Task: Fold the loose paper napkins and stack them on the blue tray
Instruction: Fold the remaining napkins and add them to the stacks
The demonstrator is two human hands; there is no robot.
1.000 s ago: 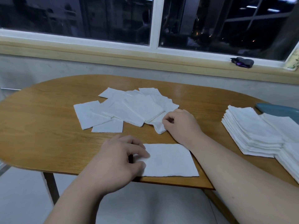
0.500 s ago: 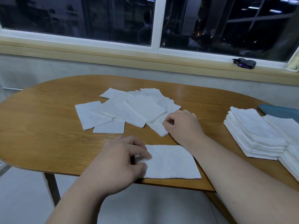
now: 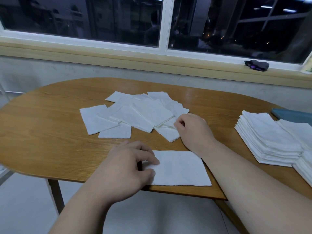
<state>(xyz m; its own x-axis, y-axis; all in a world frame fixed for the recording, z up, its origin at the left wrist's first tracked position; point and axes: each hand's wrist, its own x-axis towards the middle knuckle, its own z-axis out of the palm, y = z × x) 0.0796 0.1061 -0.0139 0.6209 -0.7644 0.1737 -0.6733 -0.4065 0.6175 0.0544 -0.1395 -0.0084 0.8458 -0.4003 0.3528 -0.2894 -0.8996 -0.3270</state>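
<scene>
A rounded wooden desk [image 3: 50, 132] stands against a pale wall below a wide window [image 3: 165, 22], dark outside with a few small lights. A wooden sill [image 3: 118, 59] runs under the white frame, and a small dark object [image 3: 256, 65] lies on it at the right; what it is cannot be made out. The floor under the desk is light grey.

The blue tray [image 3: 293, 115] is cut off by the right edge of the view and mostly covered, so only one corner shows. Stacks of folded napkins [image 3: 270, 139] sit at that end; whether the nearest stack rests on the tray or on the wood I cannot tell, and a further stack runs out of view at the right.

In the middle of the desk lies a loose, overlapping heap of napkins [image 3: 135, 115]. The right hand [image 3: 194, 130] rests at the heap's right edge with its fingers curled in, pinching the corner of one sheet. Near the front edge lies a single folded napkin [image 3: 182, 168], flat and rectangular. The left hand [image 3: 126, 168] lies on its left end, thumb and forefinger pressed onto the paper, pinning it rather than closed around it
</scene>
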